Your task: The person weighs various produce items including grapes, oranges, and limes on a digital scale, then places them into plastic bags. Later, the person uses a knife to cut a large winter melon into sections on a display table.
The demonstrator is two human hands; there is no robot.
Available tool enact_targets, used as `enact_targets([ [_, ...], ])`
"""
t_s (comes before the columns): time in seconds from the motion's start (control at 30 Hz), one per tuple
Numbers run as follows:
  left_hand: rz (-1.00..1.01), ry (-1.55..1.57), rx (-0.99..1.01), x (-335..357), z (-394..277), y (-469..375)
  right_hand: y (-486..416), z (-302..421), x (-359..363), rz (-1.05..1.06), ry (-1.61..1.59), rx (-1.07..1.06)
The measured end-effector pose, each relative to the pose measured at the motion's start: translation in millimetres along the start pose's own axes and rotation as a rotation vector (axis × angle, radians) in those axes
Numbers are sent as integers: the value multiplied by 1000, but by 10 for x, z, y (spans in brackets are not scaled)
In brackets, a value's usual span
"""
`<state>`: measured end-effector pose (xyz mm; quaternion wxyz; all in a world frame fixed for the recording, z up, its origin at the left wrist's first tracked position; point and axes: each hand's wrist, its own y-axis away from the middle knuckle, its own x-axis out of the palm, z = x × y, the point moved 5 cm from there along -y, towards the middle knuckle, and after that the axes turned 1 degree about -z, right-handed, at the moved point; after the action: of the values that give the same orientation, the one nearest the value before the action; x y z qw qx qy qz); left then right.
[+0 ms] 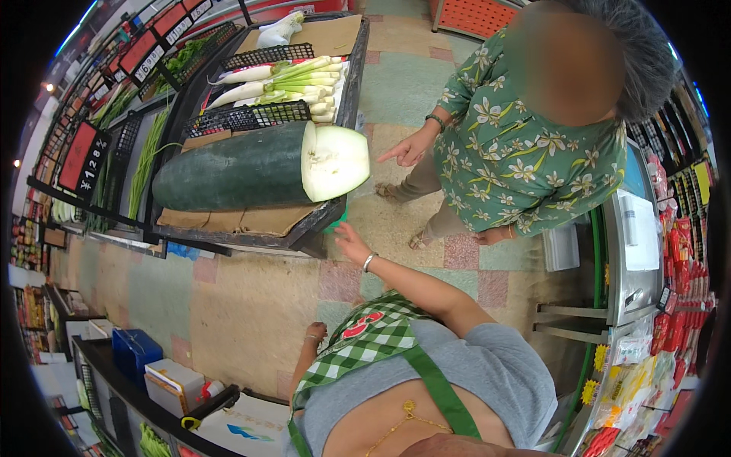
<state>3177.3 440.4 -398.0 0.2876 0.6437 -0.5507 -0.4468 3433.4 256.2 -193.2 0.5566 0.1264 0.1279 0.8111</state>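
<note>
A very large dark green winter melon (234, 168) lies on flattened cardboard (260, 221) on the display stand, its cut white end (337, 164) facing right. My right hand (351, 242), a silver bangle at its wrist, is raised just beyond the stand's near corner, fingers apart and nothing in it. Lower down, my left hand (316, 330) hangs by the green checked apron (371, 343) with its fingers curled; whether it holds anything is not plain. Another person in a green floral blouse (525, 160) stands across from me, one hand (408, 149) pointing at the melon's cut face.
White radishes (243, 90) and pale green stalks (308, 77) lie between black plastic grates behind the melon. Vegetable shelves with price signs (85, 160) rise at the left. A blue bin (136, 351) and a white box (173, 383) stand at lower left, a metal-framed counter (634, 257) at right.
</note>
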Motion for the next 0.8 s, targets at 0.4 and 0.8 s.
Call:
enact_targets([
  [0.4, 247, -158, -33, 72, -121, -273, -148, -271, -701, -309, -346, 76],
  [0.8, 348, 21, 230, 111, -1979, 427, -959, 394, -1019, -451, -1101, -19],
])
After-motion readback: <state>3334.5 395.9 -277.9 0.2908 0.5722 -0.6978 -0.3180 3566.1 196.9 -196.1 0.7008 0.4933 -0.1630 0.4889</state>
